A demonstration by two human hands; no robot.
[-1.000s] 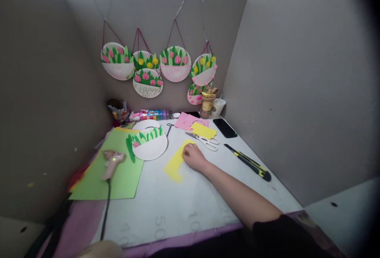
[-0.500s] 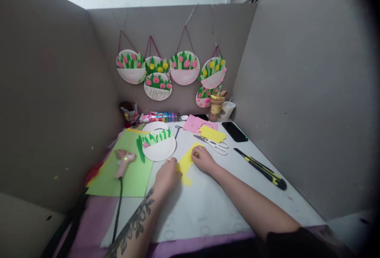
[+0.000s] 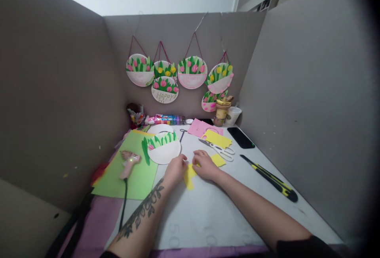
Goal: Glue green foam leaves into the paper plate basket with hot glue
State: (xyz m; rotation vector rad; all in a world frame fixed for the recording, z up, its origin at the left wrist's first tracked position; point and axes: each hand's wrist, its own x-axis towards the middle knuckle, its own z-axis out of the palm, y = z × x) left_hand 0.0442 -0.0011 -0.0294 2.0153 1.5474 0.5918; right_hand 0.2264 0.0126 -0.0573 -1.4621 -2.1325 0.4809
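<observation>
My left hand point(image 3: 175, 169) is closed, with its fingertips pinching the edge of a piece of yellow paper point(image 3: 189, 179) that lies on the white tabletop. Close beside it, my right hand point(image 3: 204, 165) has its fingers curled down on yellow paper too. More yellow paper point(image 3: 219, 160) sticks out past the right hand's far side; whether it joins the first part is hidden under the fingers. Just behind the left hand rests a paper plate craft point(image 3: 164, 154) with green paper leaves and one pink flower. White-handled scissors point(image 3: 219, 150) lie beyond the right hand.
A pink glue gun point(image 3: 130, 165) with a black cord rests on green paper sheets point(image 3: 113, 186) at left. To the right are a utility knife point(image 3: 271, 178) and a phone point(image 3: 241, 137). Pink point(image 3: 197, 127) and yellow sheets point(image 3: 218, 139) lie behind the scissors. Plate crafts point(image 3: 192, 80) hang on the grey partition.
The yellow paper has turned, its far end swinging right, past my right hand. My hands have come closer together. The whole view has shifted slightly.
</observation>
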